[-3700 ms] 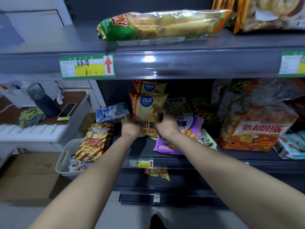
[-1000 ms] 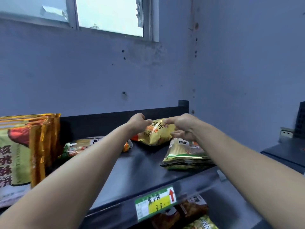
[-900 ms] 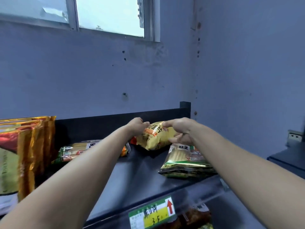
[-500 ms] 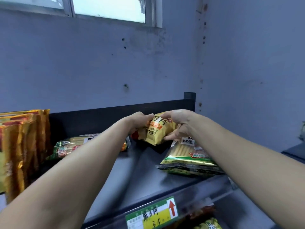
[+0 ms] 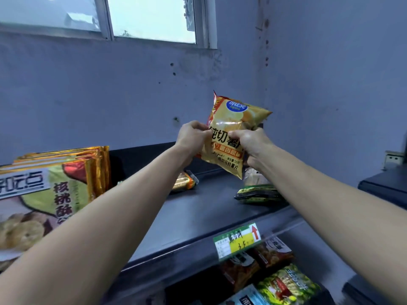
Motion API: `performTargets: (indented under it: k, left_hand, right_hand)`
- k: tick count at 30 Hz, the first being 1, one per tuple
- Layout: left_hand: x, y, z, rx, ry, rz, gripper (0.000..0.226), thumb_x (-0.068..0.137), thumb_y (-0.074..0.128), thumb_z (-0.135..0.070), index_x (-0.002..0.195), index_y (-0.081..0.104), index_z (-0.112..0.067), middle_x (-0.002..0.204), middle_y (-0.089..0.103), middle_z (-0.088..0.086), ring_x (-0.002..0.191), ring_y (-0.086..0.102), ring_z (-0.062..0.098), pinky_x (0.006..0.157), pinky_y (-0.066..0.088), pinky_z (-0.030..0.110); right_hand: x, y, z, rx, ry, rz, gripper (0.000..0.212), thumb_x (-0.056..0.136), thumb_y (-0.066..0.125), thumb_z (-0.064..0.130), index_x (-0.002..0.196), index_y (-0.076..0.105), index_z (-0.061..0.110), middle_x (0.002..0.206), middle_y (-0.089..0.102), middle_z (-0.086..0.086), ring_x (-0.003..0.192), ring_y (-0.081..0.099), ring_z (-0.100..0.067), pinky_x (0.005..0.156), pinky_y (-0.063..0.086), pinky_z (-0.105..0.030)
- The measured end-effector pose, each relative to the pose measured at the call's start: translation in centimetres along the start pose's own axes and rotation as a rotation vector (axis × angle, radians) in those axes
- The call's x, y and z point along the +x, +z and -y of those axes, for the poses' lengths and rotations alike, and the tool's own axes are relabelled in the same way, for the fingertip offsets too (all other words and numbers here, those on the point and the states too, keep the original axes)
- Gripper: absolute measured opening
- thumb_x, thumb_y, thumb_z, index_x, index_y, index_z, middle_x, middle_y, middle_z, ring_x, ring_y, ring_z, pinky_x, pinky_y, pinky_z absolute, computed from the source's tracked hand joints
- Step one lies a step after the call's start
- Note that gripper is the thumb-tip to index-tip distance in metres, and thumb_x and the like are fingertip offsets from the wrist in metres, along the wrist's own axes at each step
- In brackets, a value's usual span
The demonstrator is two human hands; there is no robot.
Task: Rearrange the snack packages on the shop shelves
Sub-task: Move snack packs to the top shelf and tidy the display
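A yellow chip bag [image 5: 231, 128] with a blue oval logo is held upright above the back of the top shelf [image 5: 198, 212]. My left hand [image 5: 192, 136] pinches its left edge and my right hand [image 5: 251, 143] grips its right side, fingers curled round the bag. Below the bag, a green and yellow packet [image 5: 257, 190] lies flat near the shelf's right end. A long orange-ended packet [image 5: 184, 182] lies behind my left forearm, mostly hidden.
Upright gold-edged biscuit packs [image 5: 55, 190] fill the shelf's left end. A green and yellow price tag [image 5: 237, 241] sits on the shelf's front rail. More snack bags [image 5: 284, 282] show on the shelf below. The wall and a window [image 5: 152, 18] stand behind.
Both hands have lifted the chip bag off the shelf's back and turned it upright, its front now facing me. Earlier still, I took it from a lower shelf.
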State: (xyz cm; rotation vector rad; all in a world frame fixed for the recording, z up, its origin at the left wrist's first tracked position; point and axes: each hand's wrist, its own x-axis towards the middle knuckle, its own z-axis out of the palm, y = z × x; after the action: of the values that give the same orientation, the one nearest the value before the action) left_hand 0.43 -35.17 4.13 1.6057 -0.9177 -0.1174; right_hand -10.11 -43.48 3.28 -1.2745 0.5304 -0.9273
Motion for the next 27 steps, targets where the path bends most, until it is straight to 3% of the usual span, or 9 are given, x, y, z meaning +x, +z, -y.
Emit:
performTargets:
  k: [2, 5, 9, 13, 18, 21, 24, 27]
  left_hand:
    - [-2.2, -1.7, -0.6, -0.036, -0.004, 0.020, 0.013, 0.091, 0.060, -0.019, 0.101, 0.055, -0.012, 0.089, 0.065, 0.002, 0.074, 0.066, 0.014, 0.056, 0.053, 0.028]
    - [-5.6, -4.0, -0.9, -0.064, -0.023, 0.062, 0.014, 0.090, 0.061, -0.016, 0.098, 0.050, -0.012, 0.087, 0.066, 0.004, 0.075, 0.067, 0.017, 0.062, 0.058, 0.035]
    - [-9.5, -6.6, -0.3, -0.123, -0.058, 0.065, 0.024, 0.088, 0.063, -0.016, 0.104, 0.047, -0.010, 0.093, 0.063, 0.004, 0.074, 0.065, 0.013, 0.052, 0.051, 0.025]
    - [-12.4, -9.3, -0.1, -0.130, -0.074, 0.016, 0.038, 0.085, 0.067, -0.017, 0.116, 0.047, -0.009, 0.107, 0.061, 0.005, 0.085, 0.062, 0.013, 0.059, 0.049, 0.023]
    - [-16.1, -12.1, -0.8, -0.112, -0.059, -0.018, 0.045, 0.084, 0.068, -0.015, 0.124, 0.049, -0.005, 0.108, 0.060, 0.004, 0.085, 0.059, 0.010, 0.065, 0.048, 0.018]
    - [-18.8, -13.1, -1.5, -0.080, -0.055, -0.052, 0.042, 0.084, 0.069, -0.015, 0.121, 0.052, -0.006, 0.100, 0.059, -0.001, 0.076, 0.057, 0.003, 0.064, 0.047, 0.016]
    - [-21.6, -13.8, -2.4, -0.073, -0.084, -0.077, 0.042, 0.084, 0.068, -0.015, 0.122, 0.052, -0.006, 0.106, 0.062, 0.003, 0.081, 0.060, 0.009, 0.068, 0.050, 0.019]
    - [-24.7, -13.7, -3.5, -0.042, -0.115, -0.101, 0.041, 0.084, 0.069, -0.017, 0.121, 0.052, -0.010, 0.104, 0.062, 0.001, 0.077, 0.059, 0.006, 0.059, 0.046, 0.018]
  right_hand:
    - [-2.3, 0.7, 0.0, 0.014, -0.028, -0.012, 0.034, 0.085, 0.064, 0.004, 0.114, 0.047, 0.011, 0.086, 0.066, -0.009, 0.072, 0.066, -0.022, 0.057, 0.054, -0.035]
    - [-5.8, 1.7, -0.3, 0.000, -0.054, -0.022, 0.041, 0.084, 0.065, 0.006, 0.115, 0.042, 0.018, 0.091, 0.065, -0.009, 0.076, 0.065, -0.023, 0.059, 0.054, -0.036]
    - [-10.0, 3.4, -1.2, -0.048, -0.087, -0.025, 0.051, 0.083, 0.067, 0.008, 0.126, 0.041, 0.022, 0.102, 0.064, -0.007, 0.082, 0.065, -0.023, 0.061, 0.054, -0.034]
    - [-13.6, 4.8, -1.8, -0.054, -0.105, 0.013, 0.048, 0.083, 0.065, 0.006, 0.121, 0.042, 0.023, 0.108, 0.063, -0.009, 0.088, 0.066, -0.025, 0.063, 0.056, -0.034]
    - [-17.2, 5.8, -1.5, -0.054, -0.104, 0.078, 0.052, 0.081, 0.064, 0.003, 0.126, 0.045, 0.021, 0.112, 0.064, -0.012, 0.092, 0.068, -0.029, 0.075, 0.058, -0.048]
    - [-19.5, 5.8, -1.3, -0.050, -0.099, 0.125, 0.051, 0.082, 0.062, 0.003, 0.126, 0.045, 0.022, 0.109, 0.066, -0.011, 0.088, 0.069, -0.027, 0.072, 0.059, -0.045]
    - [-22.2, 5.2, -1.2, -0.024, -0.073, 0.179, 0.051, 0.085, 0.060, 0.002, 0.130, 0.045, 0.022, 0.101, 0.067, -0.008, 0.081, 0.069, -0.023, 0.064, 0.059, -0.037]
    - [-24.7, 4.2, -0.9, -0.020, -0.036, 0.217, 0.054, 0.086, 0.059, 0.002, 0.133, 0.043, 0.021, 0.100, 0.067, -0.007, 0.083, 0.069, -0.023, 0.067, 0.059, -0.039]
